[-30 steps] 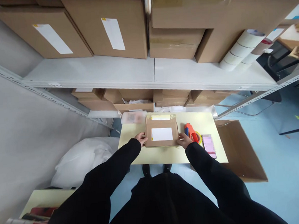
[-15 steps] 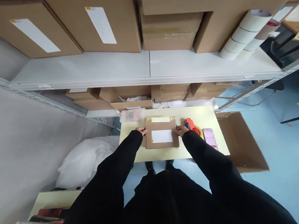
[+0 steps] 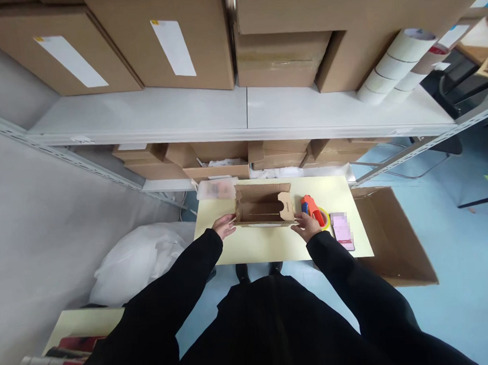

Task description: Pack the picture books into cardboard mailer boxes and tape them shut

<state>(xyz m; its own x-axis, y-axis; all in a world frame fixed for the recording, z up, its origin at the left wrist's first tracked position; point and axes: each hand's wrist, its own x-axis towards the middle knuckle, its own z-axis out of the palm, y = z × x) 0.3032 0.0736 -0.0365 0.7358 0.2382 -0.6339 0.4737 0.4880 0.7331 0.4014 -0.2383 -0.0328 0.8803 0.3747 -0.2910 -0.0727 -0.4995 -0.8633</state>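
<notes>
An opened cardboard box (image 3: 263,189) stands on the pale yellow table in front of me, its open end facing up toward the camera. Its inside looks bare. At its right end, a flap with a rounded notch (image 3: 287,206) sticks up. My left hand (image 3: 224,226) grips the left edge of the box between thumb and fingers. The right edge is pinched by my right hand (image 3: 307,226), which lies close to an orange tape dispenser (image 3: 313,210) with yellow tape. The box's labelled face is turned toward me and mostly hidden.
A phone (image 3: 342,231) lies at the table's right (image 3: 361,241). A clear plastic packet (image 3: 217,188) sits at the back left. Shelves (image 3: 153,116) with cartons rise behind. On the floor stand a large open carton (image 3: 396,239) at right and a white plastic bag (image 3: 139,260) at left.
The box lay with its labelled face up; it has been tipped upright, so its open end now faces up. Both hands stayed at its sides and shifted their hold.
</notes>
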